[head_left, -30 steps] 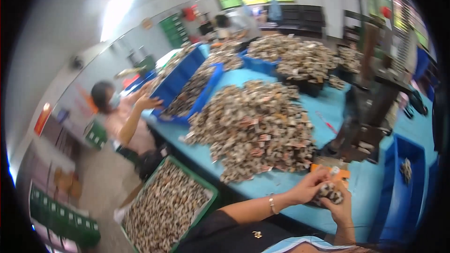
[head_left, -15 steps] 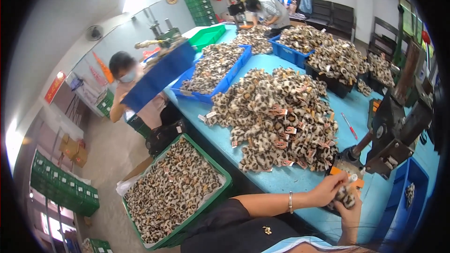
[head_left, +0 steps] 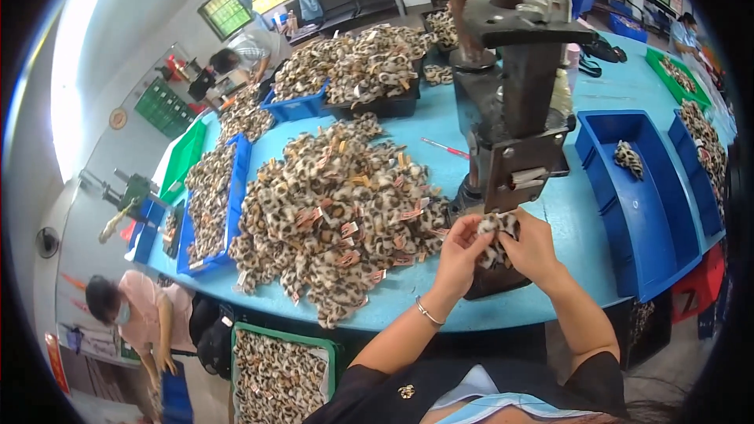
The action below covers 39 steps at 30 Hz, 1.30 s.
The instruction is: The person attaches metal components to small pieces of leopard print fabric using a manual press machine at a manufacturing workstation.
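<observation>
Both my hands close on a small leopard-print plush piece point(head_left: 495, 253). My left hand point(head_left: 462, 257), with a bangle at its wrist, pinches it from the left. My right hand point(head_left: 531, 246) grips its right side, the thumb on the fur. They work right at the foot of a dark metal hand press point(head_left: 510, 118), over its base point(head_left: 493, 284); whether the piece touches the press is hidden by my fingers. Left of my hands, a big heap of similar plush pieces point(head_left: 338, 212), several with paper tags, covers the light-blue table point(head_left: 581, 259).
At my right stands a blue bin point(head_left: 652, 228) with one plush piece point(head_left: 628, 159) inside. A red pen point(head_left: 445, 148) lies behind the heap. Filled blue bins point(head_left: 239, 165) stand farther left, and a green crate point(head_left: 333, 361) of pieces sits below the table edge. Two co-workers are at the left.
My view has turned to the right, bringing the press and right-hand bin to the fore. My hands still hold the plush piece. The near co-worker has lowered a blue bin toward the floor.
</observation>
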Each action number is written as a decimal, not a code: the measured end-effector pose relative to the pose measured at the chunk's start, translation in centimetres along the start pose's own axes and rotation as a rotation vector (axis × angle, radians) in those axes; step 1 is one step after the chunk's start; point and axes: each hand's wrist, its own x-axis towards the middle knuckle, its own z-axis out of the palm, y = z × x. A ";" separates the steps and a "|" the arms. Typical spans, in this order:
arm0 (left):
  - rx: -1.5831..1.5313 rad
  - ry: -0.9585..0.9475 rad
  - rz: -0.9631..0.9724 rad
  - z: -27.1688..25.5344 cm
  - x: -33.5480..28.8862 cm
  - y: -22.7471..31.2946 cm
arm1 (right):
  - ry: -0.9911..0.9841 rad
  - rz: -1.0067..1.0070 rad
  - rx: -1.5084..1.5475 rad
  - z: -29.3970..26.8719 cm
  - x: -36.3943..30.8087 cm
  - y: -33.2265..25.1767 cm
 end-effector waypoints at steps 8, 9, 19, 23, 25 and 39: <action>0.043 0.221 0.084 0.7 0.7 -1.2 | -0.133 0.190 0.364 0.1 0.2 2.5; 0.046 0.227 0.084 0.5 0.9 -1.2 | -0.196 0.266 0.458 -0.5 0.6 2.0; 0.337 0.203 0.158 0.9 2.1 -0.5 | -0.266 0.591 1.036 -0.1 0.2 3.7; 0.296 0.166 0.115 1.2 1.9 -0.6 | -0.265 0.610 1.050 0.1 0.3 4.4; 0.279 0.162 0.157 1.3 1.8 -1.2 | -0.272 0.605 1.010 0.0 0.4 4.0; 0.606 0.086 0.173 -1.4 2.3 -2.4 | -0.168 0.519 0.910 0.5 -0.3 4.2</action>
